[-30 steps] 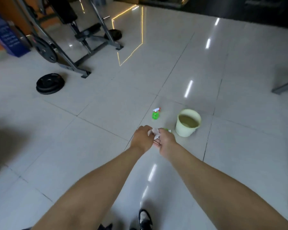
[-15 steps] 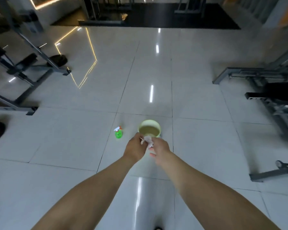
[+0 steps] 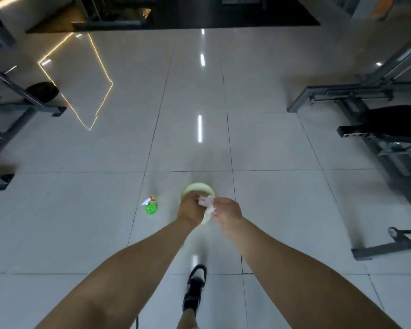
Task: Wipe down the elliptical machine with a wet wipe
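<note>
Both my arms reach forward over the tiled floor. My left hand (image 3: 190, 211) and my right hand (image 3: 227, 212) hold a small crumpled white wet wipe (image 3: 206, 202) between them, fingers curled round it. The hands hover just above a pale yellow-green bucket (image 3: 196, 187) standing on the floor, which they partly hide. A grey exercise machine (image 3: 377, 148) with a black pad stands at the right; whether it is the elliptical I cannot tell.
A small green spray bottle (image 3: 150, 206) with a white and red nozzle stands on the floor left of the bucket. A grey bench frame (image 3: 14, 100) stands at the left. My dark shoe (image 3: 195, 287) is below. A black mat (image 3: 176, 13) lies far ahead.
The view has swung right and moved forward: the bucket now lies under my hands, the left bench has slid out to the edge, the right machine has come in. Both hands keep hold of the wipe.
</note>
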A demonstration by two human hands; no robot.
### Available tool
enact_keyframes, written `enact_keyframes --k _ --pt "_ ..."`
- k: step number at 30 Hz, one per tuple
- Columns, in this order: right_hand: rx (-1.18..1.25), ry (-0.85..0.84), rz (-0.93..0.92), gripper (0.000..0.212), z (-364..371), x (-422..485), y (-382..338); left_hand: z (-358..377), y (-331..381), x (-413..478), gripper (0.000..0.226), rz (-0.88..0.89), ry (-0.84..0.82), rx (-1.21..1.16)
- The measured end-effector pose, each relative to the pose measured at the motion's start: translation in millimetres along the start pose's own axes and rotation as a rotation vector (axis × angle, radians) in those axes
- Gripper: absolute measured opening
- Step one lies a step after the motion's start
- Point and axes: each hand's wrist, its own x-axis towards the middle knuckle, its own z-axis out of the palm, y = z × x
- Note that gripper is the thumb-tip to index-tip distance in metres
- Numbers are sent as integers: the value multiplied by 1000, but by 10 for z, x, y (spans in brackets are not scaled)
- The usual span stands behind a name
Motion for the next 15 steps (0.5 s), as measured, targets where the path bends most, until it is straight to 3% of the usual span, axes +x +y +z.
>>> enact_keyframes --k 2,7,10,15 --pt "-55 13 23 11 141 315 -61 -9 -74 372 10 -28 -9 25" --pt "-104 30 95 20 619 1277 -228 -85 -386 1499 26 -82 -84 108" --pt "-119 -15 111 25 925 1731 -403 -176 -542 2122 25 -113 -120 97" --pt "-150 50 114 32 1298 2420 -642 -282 -654 2971 25 -93 -205 232"
